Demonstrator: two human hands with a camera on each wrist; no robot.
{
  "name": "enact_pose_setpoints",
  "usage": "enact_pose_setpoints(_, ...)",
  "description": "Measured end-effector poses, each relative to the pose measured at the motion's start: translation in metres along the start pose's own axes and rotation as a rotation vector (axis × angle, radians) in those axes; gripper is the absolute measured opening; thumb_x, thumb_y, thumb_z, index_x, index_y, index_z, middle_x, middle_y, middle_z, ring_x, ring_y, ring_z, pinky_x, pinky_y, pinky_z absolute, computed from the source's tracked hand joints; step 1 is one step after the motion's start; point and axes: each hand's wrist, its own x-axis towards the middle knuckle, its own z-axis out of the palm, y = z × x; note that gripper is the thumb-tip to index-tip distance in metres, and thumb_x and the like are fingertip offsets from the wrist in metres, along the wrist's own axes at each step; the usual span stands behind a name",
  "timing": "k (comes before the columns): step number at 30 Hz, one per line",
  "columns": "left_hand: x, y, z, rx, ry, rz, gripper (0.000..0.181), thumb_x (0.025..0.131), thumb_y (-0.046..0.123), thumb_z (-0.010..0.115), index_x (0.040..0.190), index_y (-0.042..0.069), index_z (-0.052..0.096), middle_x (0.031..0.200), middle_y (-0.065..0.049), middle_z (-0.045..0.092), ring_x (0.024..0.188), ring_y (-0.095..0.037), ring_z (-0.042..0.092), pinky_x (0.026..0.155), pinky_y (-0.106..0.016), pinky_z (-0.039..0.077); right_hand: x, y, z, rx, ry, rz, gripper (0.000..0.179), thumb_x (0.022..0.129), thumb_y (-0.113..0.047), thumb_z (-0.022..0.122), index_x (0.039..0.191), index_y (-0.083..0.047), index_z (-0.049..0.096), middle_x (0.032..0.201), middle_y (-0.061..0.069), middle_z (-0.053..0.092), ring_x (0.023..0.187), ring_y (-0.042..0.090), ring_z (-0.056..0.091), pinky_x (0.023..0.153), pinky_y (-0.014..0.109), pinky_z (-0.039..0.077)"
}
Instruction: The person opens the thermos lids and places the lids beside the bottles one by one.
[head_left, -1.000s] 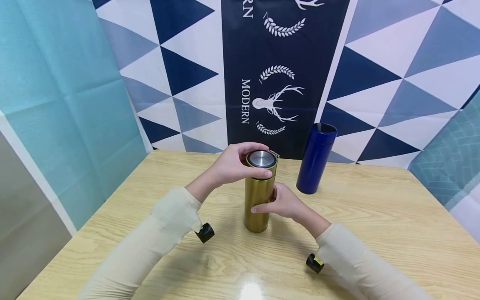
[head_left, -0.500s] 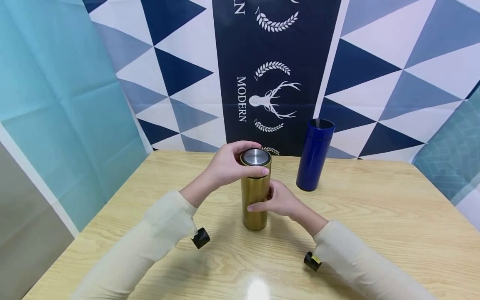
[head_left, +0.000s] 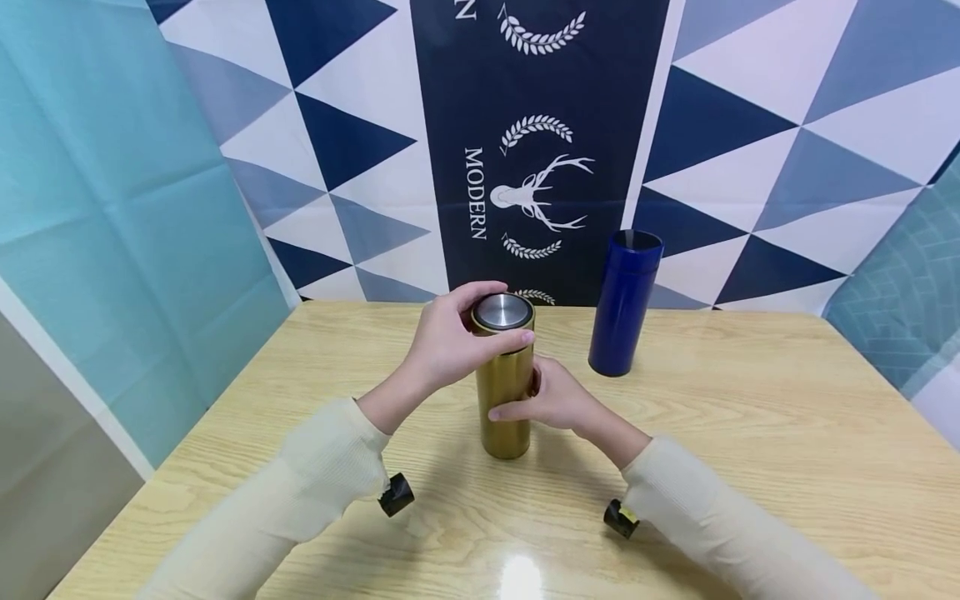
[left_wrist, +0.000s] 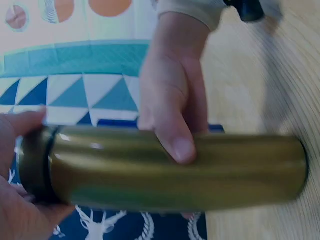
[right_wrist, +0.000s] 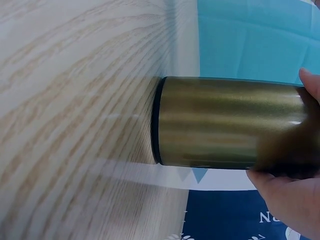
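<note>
Left hand round the lid, right hand round the gold flask, we held it upright on the desk near a blue container!

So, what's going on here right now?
A person has both hands on a gold flask standing upright on the wooden table. The left hand grips its lid at the top, while the right hand holds the body lower down. The lid is on the flask. A blue container stands untouched, farther back and to the right; its top looks open.
</note>
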Motion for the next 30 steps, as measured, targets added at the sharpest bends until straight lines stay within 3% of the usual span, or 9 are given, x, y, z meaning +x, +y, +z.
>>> enact_pose_setpoints(4,0.004,-0.009,-0.003,-0.042,-0.055,0.042,0.061,0.079,0.025,0.078,0.133,0.014,0.053,0.128,-0.002,0.062,0.106,-0.017,0.063,0.09,-0.03,0.053,0.001,0.0,-0.001,-0.008,0.012,-0.009,0.059,0.071,-0.023,0.084,0.122,-0.01,0.056,0.113,0.007,0.068,0.098,0.016,0.064,0.088,0.031,0.052)
enact_pose_setpoints(9,0.011,-0.02,-0.013,-0.197,-0.205,0.067,0.059,0.088,0.019,0.068,0.141,0.012,0.045,0.142,-0.005,0.054,0.122,-0.021,0.058,0.102,-0.034,0.049,0.001,0.0,-0.002,0.006,0.001,-0.017,0.06,0.071,-0.021,0.083,0.123,-0.008,0.056,0.113,0.009,0.068,0.096,0.014,0.063,0.087,0.029,0.051)
enact_pose_setpoints(12,0.017,-0.028,-0.021,-0.301,-0.285,0.095,0.069,0.088,0.038,0.067,0.145,0.009,0.04,0.148,-0.009,0.048,0.135,-0.024,0.049,0.11,-0.041,0.042,0.0,0.001,-0.002,0.018,-0.003,-0.008,0.061,0.071,-0.021,0.083,0.123,-0.007,0.056,0.112,0.009,0.068,0.095,0.013,0.063,0.086,0.028,0.051)
enact_pose_setpoints(16,0.024,-0.039,-0.029,-0.363,-0.367,0.131,0.096,0.075,0.064,0.068,0.148,0.01,0.035,0.152,-0.008,0.042,0.144,-0.022,0.037,0.117,-0.045,0.033,-0.002,0.002,-0.001,0.023,-0.003,-0.003,0.06,0.071,-0.02,0.083,0.123,-0.006,0.056,0.111,0.01,0.069,0.093,0.012,0.063,0.085,0.027,0.051)
enact_pose_setpoints(19,0.026,-0.046,-0.032,-0.393,-0.445,0.157,0.092,0.078,0.058,0.07,0.148,0.011,0.034,0.154,-0.008,0.04,0.143,-0.02,0.038,0.116,-0.045,0.034,-0.002,0.003,0.001,0.032,-0.014,-0.008,0.058,0.071,-0.02,0.083,0.122,-0.006,0.057,0.11,0.009,0.069,0.093,0.011,0.062,0.085,0.027,0.051)
enact_pose_setpoints(21,0.025,-0.049,-0.031,-0.405,-0.483,0.162,0.085,0.081,0.049,0.072,0.148,0.01,0.036,0.151,-0.011,0.044,0.137,-0.021,0.046,0.112,-0.042,0.04,-0.001,0.003,0.002,0.041,-0.025,-0.016,0.058,0.072,-0.019,0.083,0.121,-0.006,0.057,0.11,0.01,0.069,0.093,0.011,0.062,0.085,0.028,0.051)
enact_pose_setpoints(26,0.023,-0.046,-0.026,-0.317,-0.452,0.143,0.065,0.085,0.026,0.074,0.141,0.01,0.046,0.132,-0.015,0.059,0.11,-0.016,0.062,0.095,-0.031,0.053,-0.001,0.003,0.002,0.04,-0.031,-0.021,0.057,0.071,-0.018,0.083,0.121,-0.006,0.057,0.109,0.009,0.069,0.093,0.01,0.062,0.085,0.028,0.051)
enact_pose_setpoints(30,0.026,-0.037,-0.023,-0.227,-0.414,0.142,0.057,0.086,0.009,0.071,0.138,0.009,0.049,0.127,-0.014,0.062,0.108,-0.017,0.063,0.094,-0.031,0.054,-0.003,0.002,-0.003,0.02,-0.011,-0.013,0.057,0.07,-0.019,0.083,0.12,-0.007,0.057,0.107,0.008,0.069,0.09,0.011,0.062,0.082,0.028,0.051)
